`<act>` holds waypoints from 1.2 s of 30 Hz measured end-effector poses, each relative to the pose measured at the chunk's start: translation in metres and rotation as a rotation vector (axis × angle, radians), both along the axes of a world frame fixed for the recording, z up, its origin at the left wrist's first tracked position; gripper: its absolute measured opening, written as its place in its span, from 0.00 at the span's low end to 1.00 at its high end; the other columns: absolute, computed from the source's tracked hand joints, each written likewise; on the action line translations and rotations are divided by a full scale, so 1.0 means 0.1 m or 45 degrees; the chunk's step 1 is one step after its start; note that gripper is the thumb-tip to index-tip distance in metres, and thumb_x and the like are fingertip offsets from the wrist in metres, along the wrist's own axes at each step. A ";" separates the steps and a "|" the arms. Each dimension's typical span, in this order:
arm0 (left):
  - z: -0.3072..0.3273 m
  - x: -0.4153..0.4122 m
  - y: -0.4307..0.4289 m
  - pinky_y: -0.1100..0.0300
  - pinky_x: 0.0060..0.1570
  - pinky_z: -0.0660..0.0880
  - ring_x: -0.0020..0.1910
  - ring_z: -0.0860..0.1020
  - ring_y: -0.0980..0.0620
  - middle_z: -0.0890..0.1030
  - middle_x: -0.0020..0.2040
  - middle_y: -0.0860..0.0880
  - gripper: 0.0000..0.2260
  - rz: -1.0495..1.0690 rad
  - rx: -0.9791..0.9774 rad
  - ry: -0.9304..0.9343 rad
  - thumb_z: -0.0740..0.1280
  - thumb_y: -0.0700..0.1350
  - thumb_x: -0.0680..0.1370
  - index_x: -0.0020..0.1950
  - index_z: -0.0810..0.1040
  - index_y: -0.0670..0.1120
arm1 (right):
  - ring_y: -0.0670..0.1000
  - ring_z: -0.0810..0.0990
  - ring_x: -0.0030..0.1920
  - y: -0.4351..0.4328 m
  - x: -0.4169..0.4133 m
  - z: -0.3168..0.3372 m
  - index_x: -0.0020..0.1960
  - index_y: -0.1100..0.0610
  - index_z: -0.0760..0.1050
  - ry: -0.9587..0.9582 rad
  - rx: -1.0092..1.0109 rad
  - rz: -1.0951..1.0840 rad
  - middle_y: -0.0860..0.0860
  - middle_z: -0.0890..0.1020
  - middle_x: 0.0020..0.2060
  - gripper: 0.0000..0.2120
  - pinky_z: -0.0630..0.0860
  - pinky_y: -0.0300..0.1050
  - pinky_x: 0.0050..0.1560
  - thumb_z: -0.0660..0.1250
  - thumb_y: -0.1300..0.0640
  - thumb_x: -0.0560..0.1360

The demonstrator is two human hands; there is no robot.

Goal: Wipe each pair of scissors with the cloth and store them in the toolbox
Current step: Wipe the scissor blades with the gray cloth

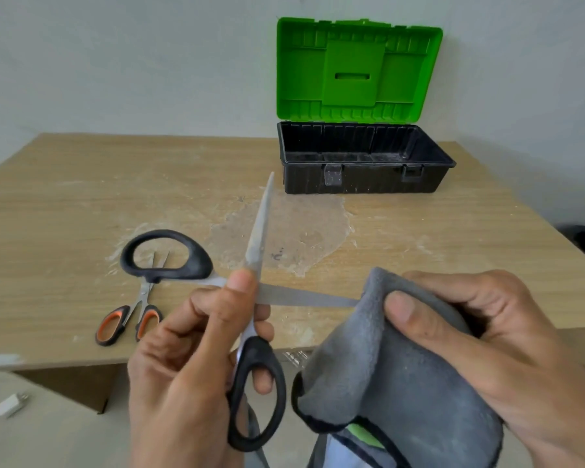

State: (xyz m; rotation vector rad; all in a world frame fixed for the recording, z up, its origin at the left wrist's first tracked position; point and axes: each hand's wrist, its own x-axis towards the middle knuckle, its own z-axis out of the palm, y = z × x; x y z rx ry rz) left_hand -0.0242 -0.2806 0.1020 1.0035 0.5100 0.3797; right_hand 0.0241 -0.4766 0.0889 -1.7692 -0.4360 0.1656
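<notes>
- Left hand (183,359) pinches the opened black scissors (258,349) near the pivot.
- Right hand (487,339) pinches the grey cloth (385,383) around one blade tip.
- Toolbox (362,182) stands open by the surface's far edge.

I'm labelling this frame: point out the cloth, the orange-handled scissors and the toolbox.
cloth (402,383), head view, grey face below the thumb.
orange-handled scissors (143,296), head view, metal near pivot.
toolbox (368,184), head view, black front wall.

The black-handled scissors (284,295) gape wide, grey cloth (385,366) at one blade tip; orange-handled pair (145,292) (small) flat on the counter (65,197) — toolbox (362,179) open behind.
</notes>
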 end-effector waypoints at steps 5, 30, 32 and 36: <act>-0.02 -0.01 -0.05 0.72 0.17 0.64 0.13 0.67 0.53 0.76 0.23 0.46 0.13 -0.021 0.057 -0.075 0.74 0.51 0.61 0.23 0.76 0.45 | 0.73 0.75 0.33 0.05 0.01 0.04 0.43 0.68 0.84 -0.045 0.008 0.073 0.71 0.78 0.34 0.25 0.71 0.62 0.28 0.74 0.43 0.75; -0.02 -0.02 -0.03 0.71 0.15 0.64 0.12 0.66 0.52 0.76 0.23 0.44 0.13 -0.068 0.012 0.002 0.74 0.52 0.56 0.24 0.79 0.43 | 0.50 0.74 0.27 0.09 -0.01 0.07 0.37 0.58 0.85 -0.668 -0.323 0.097 0.52 0.77 0.31 0.16 0.68 0.41 0.26 0.72 0.48 0.78; -0.01 -0.01 -0.06 0.72 0.15 0.63 0.13 0.66 0.52 0.76 0.23 0.44 0.13 -0.077 0.029 -0.001 0.73 0.52 0.57 0.25 0.78 0.42 | 0.50 0.73 0.27 0.11 0.00 0.07 0.35 0.59 0.82 -0.713 -0.383 0.090 0.52 0.75 0.30 0.19 0.66 0.41 0.27 0.72 0.48 0.79; 0.02 -0.02 -0.06 0.72 0.15 0.63 0.13 0.67 0.53 0.76 0.23 0.44 0.14 -0.112 0.035 0.020 0.72 0.52 0.57 0.25 0.78 0.41 | 0.50 0.72 0.28 0.11 0.03 0.08 0.35 0.60 0.81 -0.728 -0.418 0.113 0.52 0.75 0.30 0.20 0.65 0.37 0.29 0.71 0.48 0.80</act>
